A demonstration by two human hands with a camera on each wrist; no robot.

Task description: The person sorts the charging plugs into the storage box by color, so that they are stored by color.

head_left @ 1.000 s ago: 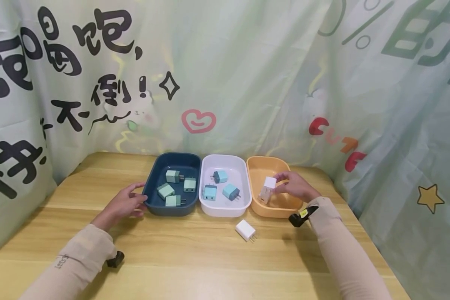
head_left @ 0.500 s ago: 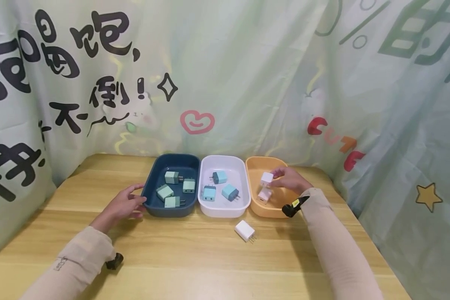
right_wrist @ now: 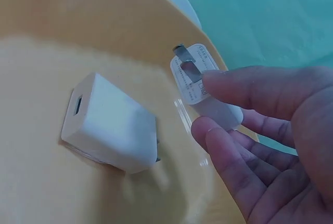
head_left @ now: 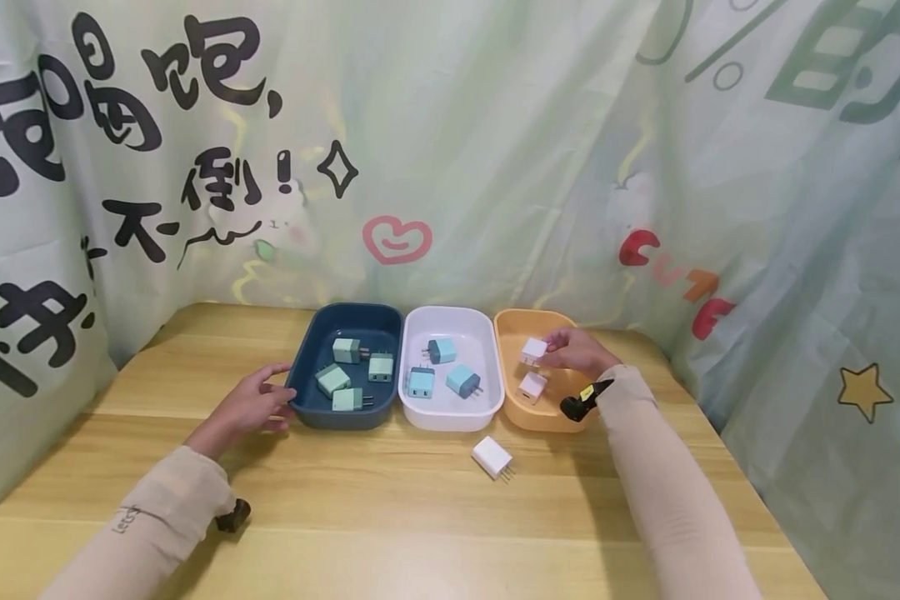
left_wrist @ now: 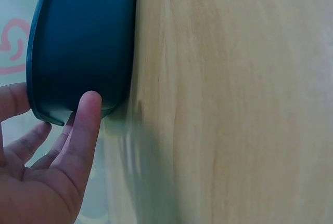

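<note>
Over the orange bin, my right hand pinches a white charger plug between thumb and fingers. Its metal prongs show in the right wrist view, facing the thumb side. A second white charger plug lies on the bin floor, apart from the held one. My left hand rests at the left side of the dark blue bin, fingers loosely extended. In the left wrist view its thumb touches the bin's outer wall and another finger meets the rim.
A white bin with blue plugs, such as a blue plug, stands between the other bins. Several green plugs, including a green plug, lie in the dark blue bin. Another white charger lies on the wooden table. A curtain hangs behind.
My right hand has moved slightly left and tilted the held charger plug; the second plug in the orange bin now shows apart below it. My left hand stays at the dark blue bin.
</note>
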